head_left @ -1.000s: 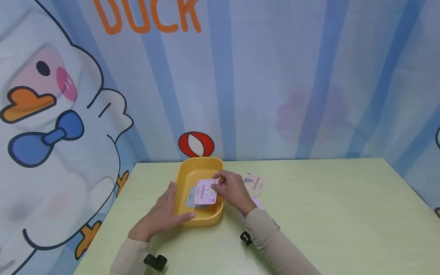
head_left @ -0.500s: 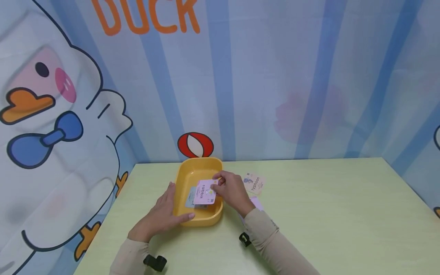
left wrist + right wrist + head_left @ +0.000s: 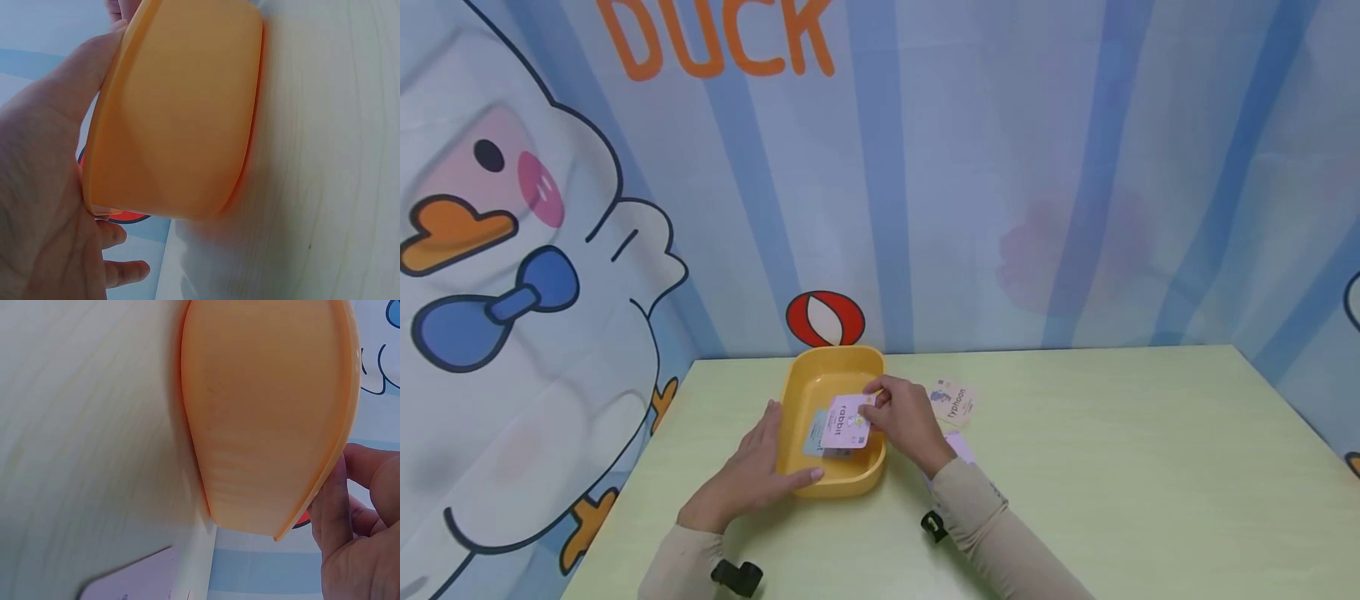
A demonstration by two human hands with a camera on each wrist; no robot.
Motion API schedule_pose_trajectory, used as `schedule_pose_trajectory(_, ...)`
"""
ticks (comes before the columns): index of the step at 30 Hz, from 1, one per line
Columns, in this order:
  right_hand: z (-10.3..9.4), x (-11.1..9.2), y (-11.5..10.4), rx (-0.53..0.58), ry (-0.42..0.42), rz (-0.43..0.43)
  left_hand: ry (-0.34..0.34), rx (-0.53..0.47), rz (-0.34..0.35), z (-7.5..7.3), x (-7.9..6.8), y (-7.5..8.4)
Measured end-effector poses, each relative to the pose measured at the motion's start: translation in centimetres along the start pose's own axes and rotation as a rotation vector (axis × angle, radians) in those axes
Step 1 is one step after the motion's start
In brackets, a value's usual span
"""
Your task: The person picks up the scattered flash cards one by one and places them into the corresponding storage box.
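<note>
In the head view, my right hand point(image 3: 910, 423) pinches a lilac flashcard point(image 3: 841, 423) printed "rabbit" between thumb and fingers, over the right side of a yellow plastic tray point(image 3: 842, 488). Beneath that card, partly covered, a grey-blue card point(image 3: 814, 440) lies in the tray. My left hand point(image 3: 747, 477) rests along the tray's left rim, fingers extended and the thumb over the near edge. From the left wrist, the tray's outer wall point(image 3: 181, 112) stands beside my left palm point(image 3: 37, 169). The right wrist view has my right fingers point(image 3: 334, 509) at the rim; the held card is hidden there.
Right of the tray, a pale card point(image 3: 952, 403) printed "typhoon" lies on the light wooden table point(image 3: 1097, 467). Another lilac card point(image 3: 959, 447) lies partly under my right forearm. Behind the table's back edge hangs a blue striped cloth point(image 3: 955, 208) with a cartoon duck.
</note>
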State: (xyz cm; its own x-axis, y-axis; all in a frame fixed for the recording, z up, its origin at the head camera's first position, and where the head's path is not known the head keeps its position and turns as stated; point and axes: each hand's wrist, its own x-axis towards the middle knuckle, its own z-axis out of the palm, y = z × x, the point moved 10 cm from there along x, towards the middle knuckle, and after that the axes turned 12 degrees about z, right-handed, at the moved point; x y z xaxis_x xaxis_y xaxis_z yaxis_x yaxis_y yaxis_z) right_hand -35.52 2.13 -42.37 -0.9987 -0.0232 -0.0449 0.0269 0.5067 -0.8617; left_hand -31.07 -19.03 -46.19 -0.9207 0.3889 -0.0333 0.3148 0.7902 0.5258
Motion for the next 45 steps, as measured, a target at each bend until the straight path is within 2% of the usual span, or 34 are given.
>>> schedule_pose_trajectory(26, -0.24, -0.12, -0.07, 0.017, 0.006, -0.005, 0.005, -0.002, 0.004, -0.19, 0.17, 0.27)
schedule_pose_trajectory(45, -0.01, -0.31, 0.06, 0.019, -0.006, 0.011, 0.008, -0.01, 0.015, 0.1, 0.19, -0.17)
